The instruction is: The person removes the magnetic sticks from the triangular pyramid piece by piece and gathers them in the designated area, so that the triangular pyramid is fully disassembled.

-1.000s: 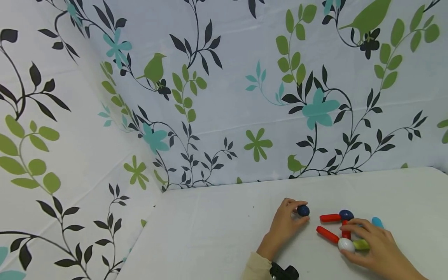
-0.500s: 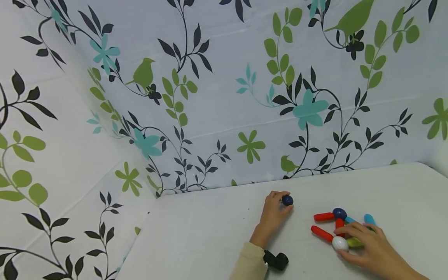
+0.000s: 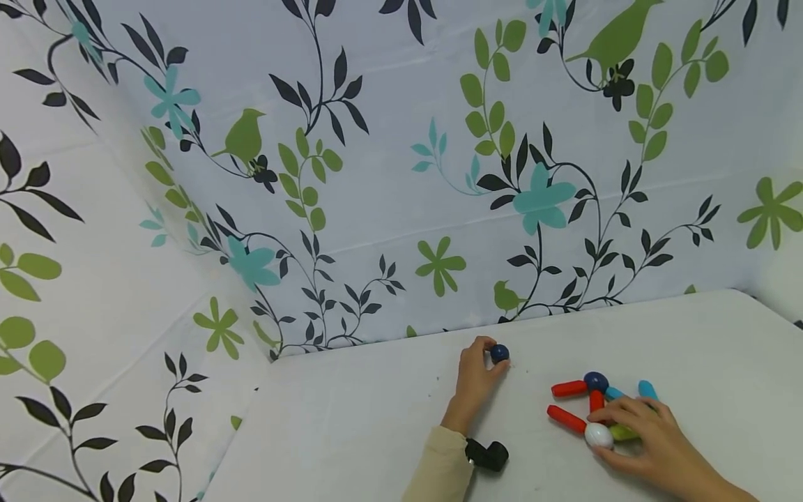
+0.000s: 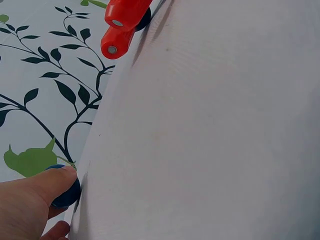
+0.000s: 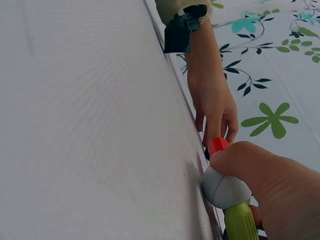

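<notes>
My left hand pinches a dark blue ball between thumb and fingers near the back of the table. In the left wrist view the thumb lies over the blue ball. My right hand holds a white ball that is part of a ball-and-stick figure. Red sticks, a second dark blue ball, light blue sticks and a lime green stick make up the figure. My right fingers hide some joints. In the right wrist view the thumb touches the white ball.
A white table lies under both hands. Behind it and to the left hangs a cloth printed with leaves, birds and flowers. A black wrist device sits at my left sleeve. Grey discs show in the red stick ends.
My left hand has moved left and farther back with the blue ball, away from the figure. The right hand stays on the white ball. The head view has turned slightly right.
</notes>
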Demonstrator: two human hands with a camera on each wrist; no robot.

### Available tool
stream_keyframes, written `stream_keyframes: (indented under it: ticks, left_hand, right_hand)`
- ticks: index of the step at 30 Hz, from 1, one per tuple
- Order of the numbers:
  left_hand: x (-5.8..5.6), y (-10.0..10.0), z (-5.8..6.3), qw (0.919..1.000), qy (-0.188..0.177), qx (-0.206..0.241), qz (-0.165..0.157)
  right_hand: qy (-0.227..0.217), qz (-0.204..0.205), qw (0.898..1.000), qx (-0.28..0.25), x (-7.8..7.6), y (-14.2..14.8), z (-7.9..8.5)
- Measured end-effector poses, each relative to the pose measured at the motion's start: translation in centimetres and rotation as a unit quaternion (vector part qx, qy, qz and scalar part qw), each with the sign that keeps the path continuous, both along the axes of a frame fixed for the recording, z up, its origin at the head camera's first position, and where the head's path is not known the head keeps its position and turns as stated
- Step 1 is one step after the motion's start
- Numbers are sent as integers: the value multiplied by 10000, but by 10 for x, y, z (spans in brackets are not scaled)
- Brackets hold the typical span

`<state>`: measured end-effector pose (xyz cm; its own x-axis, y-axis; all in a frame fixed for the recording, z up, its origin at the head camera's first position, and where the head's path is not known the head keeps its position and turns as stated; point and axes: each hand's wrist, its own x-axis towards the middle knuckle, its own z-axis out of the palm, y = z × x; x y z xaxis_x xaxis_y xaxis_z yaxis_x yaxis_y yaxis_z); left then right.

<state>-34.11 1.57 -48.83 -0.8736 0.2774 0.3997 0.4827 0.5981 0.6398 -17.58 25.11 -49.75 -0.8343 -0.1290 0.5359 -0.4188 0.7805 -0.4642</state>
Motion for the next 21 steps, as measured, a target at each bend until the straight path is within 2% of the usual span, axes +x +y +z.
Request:
stream_keyframes:
  ticks: [9, 15, 21]
  left_hand:
    - [5, -2, 5, 9995, -310, -39, -33]
    - [9, -6, 5, 9995, -273, -116, -107]
    - [12, -7, 9, 9992, -277, 21, -288]
  right_hand:
    - [11, -8, 10000, -21, -2, 1, -3]
    - [92, 29, 9999, -91, -2, 1, -3]
    - [238, 98, 9995, -199, -2, 2, -2]
